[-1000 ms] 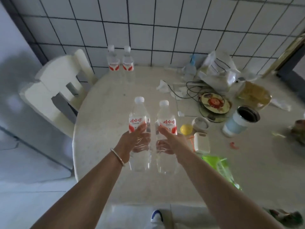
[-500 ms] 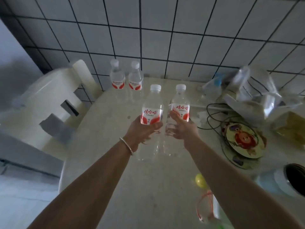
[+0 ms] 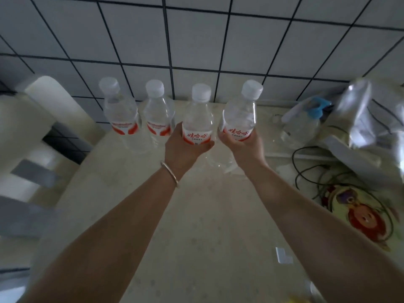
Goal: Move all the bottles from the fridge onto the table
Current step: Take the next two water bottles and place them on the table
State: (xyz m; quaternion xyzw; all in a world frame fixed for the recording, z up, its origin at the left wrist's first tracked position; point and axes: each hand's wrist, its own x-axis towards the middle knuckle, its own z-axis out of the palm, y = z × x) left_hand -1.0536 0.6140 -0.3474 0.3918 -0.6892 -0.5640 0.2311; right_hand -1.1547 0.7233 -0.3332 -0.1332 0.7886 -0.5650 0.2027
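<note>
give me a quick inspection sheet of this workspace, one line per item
surface: pale table pushed against the tiled wall
job's things: two loose bottles upright near the wall; left-hand bottle and right-hand bottle carried beside them, whether they touch the table cannot be told
clutter: plastic bag, blue-capped bottle, cartoon plate
grippers: left hand and right hand each grip a bottle at the label
cables: dark cable looped at right, over the plate
surroundings: white chair at left
</note>
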